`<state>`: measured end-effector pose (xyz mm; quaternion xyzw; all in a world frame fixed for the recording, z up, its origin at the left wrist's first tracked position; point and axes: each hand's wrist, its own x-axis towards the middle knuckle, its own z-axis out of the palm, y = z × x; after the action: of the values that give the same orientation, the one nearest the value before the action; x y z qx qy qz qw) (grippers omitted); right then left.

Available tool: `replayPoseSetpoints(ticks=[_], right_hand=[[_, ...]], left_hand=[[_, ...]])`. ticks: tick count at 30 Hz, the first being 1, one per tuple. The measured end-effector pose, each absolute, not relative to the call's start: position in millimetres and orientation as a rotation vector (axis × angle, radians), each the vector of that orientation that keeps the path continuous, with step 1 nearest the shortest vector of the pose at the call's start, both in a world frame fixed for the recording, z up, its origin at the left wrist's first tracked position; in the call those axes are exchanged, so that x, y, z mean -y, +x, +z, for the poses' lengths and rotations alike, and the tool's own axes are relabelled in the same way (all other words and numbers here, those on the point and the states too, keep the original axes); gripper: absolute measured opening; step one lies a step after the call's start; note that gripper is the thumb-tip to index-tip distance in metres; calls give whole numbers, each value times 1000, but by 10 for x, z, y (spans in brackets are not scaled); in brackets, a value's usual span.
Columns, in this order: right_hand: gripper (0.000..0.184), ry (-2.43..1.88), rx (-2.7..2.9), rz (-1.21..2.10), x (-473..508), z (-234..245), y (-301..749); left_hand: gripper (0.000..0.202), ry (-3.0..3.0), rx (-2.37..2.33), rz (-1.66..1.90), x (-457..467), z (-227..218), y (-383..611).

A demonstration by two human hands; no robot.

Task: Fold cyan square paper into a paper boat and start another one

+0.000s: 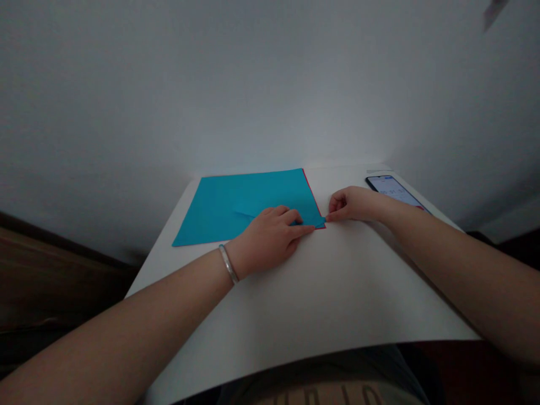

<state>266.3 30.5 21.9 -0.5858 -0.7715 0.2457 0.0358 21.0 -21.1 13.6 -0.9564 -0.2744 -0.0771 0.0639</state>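
Note:
A blue sheet of paper (244,194) lies flat, with a thin red edge showing from under its right side and front right corner. My left hand (272,236), a silver bangle at its wrist, rests palm down across the sheet's front edge. Its index finger is stretched toward the front right corner and presses there; the other fingers are spread and slightly bent. At that corner my right hand (343,203) is closed in a pinch, its fingertips on a small folded or lifted bit of the blue paper. A crease runs to the left of my left hand.
The white table (337,287) stands against a pale wall (261,84). On its right side, partly behind my right forearm, lies a phone (396,190) with a lit screen. A brown wooden surface (50,270) is at the left, below table height.

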Motion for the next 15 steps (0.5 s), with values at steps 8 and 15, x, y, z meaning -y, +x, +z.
replayPoseSetpoints(ticks=[8, 15], right_hand=[[39, -1922, 2444, 450, -197, 246, 2440], [30, -1867, 2418, 637, -342, 223, 2589]], left_hand=[[34, -2917, 805, -235, 210, 156, 220], [37, -2941, 801, -213, 200, 167, 208]])
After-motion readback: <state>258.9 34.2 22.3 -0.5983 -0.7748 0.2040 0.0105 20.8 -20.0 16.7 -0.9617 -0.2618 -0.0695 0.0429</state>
